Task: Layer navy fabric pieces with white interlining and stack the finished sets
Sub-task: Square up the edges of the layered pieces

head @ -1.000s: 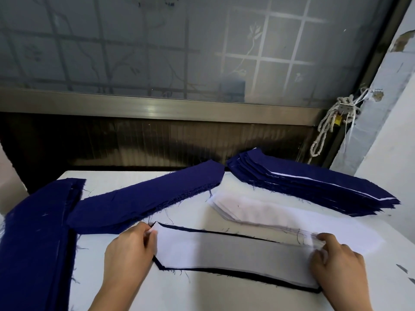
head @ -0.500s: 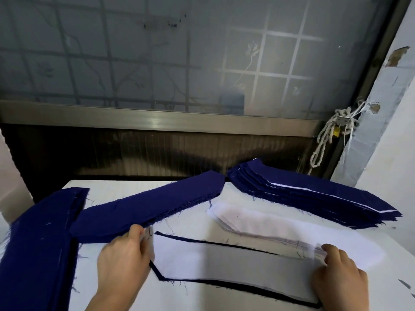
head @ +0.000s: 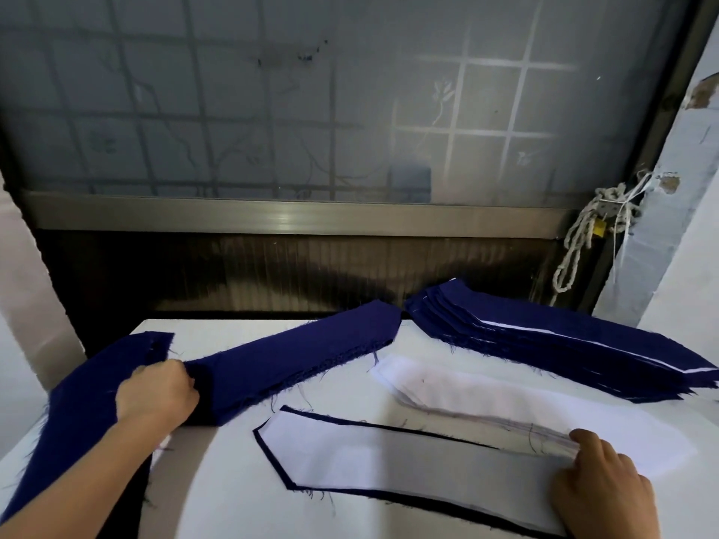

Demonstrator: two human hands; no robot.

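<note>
- Work surface: a flat white table (head: 218,480) stands in front of a frosted-glass window with a metal sill (head: 272,219).
- Current set: a long white interlining piece with a pointed left end (head: 408,457) lies flat on the near centre of the table. It lies on a navy fabric piece of the same shape (head: 486,517), which shows only as a thin dark border round it.
- Left hand (head: 155,394): the fingers are curled tight round the near-left end of a pile of navy fabric strips (head: 303,355). This pile runs diagonally from the hand toward the far centre of the table. How many layers the hand grips cannot be told.
- Right hand (head: 603,488): it rests on the right end of the current set with its fingers bent. The forefinger tip lies at the near edge of a stack of loose white interlining pieces (head: 505,406). Whether the hand pinches the material or only presses on it cannot be told.
- The loose interlining stack lies just behind the current set, and its left tip points toward the diagonal navy pile.
- Finished sets: a fanned stack of navy pieces with thin white edges showing between layers (head: 564,352) lies at the far right of the table, behind the interlining stack.
- A second broad pile of navy fabric (head: 78,414) lies along the left edge of the table, partly under the left forearm.
- A knotted white rope (head: 579,243) hangs at the right end of the sill.
</note>
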